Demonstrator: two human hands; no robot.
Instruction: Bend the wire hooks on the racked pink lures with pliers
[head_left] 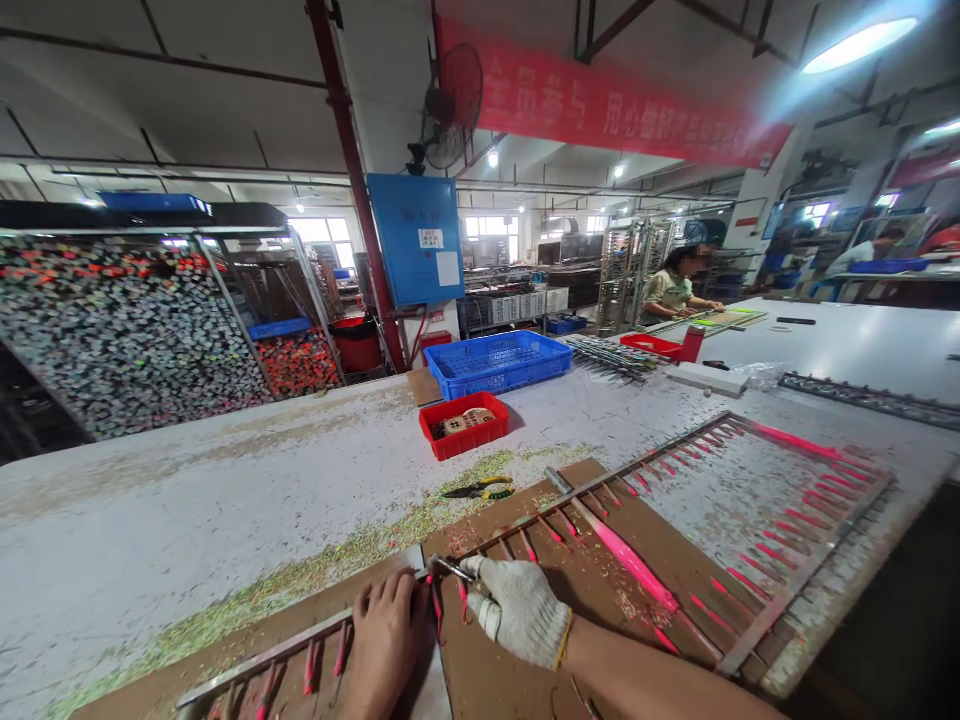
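Observation:
My bare left hand [386,640] rests flat on the long metal rack [795,585], fingers together, pressing its bar near the table's front edge. My right hand [520,610], in a white knit glove, is closed around a small metal cutter [448,568] whose tip touches the bar between the hands. Several pink rods [630,563] hang from the rack over a brown cardboard sheet [495,680].
Yellow-handled pliers [480,490] lie beyond the rack amid green-yellow scraps. A red tray [463,425] and a blue crate [499,362] sit further back. Another person sits at the far right end. Racks of parts stand at left.

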